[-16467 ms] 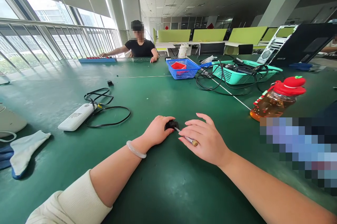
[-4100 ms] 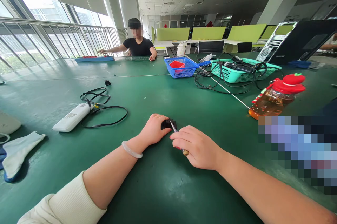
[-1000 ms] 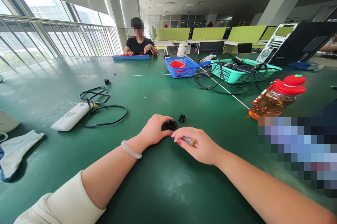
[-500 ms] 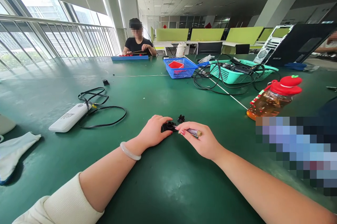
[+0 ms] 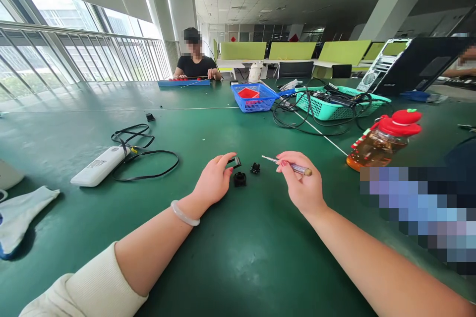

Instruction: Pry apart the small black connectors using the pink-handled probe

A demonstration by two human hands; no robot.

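Between thumb and fingertips, my left hand (image 5: 212, 178) pinches a small black plastic piece (image 5: 235, 162) with a greyish face, held just above the table. Right below it a square black part (image 5: 240, 179) rests on the green surface. A smaller black part (image 5: 255, 168) lies a little to the right of that. My right hand (image 5: 303, 178) is closed round a small screwdriver (image 5: 297, 168) with a clear handle and a thin metal shaft. Its tip points left and touches nothing.
To the left on the green table (image 5: 230, 267) are a white power bank (image 5: 99, 165) with a black cable and a pale cloth (image 5: 26, 218). A red-lidded bottle (image 5: 386, 141) stands right. Blue (image 5: 256, 103) and green baskets (image 5: 323, 108) sit farther back. A person (image 5: 196, 64) is opposite.
My hands have moved apart. The black piece in my left hand is now separate from the square part on the table. The screwdriver has moved right, away from the parts.
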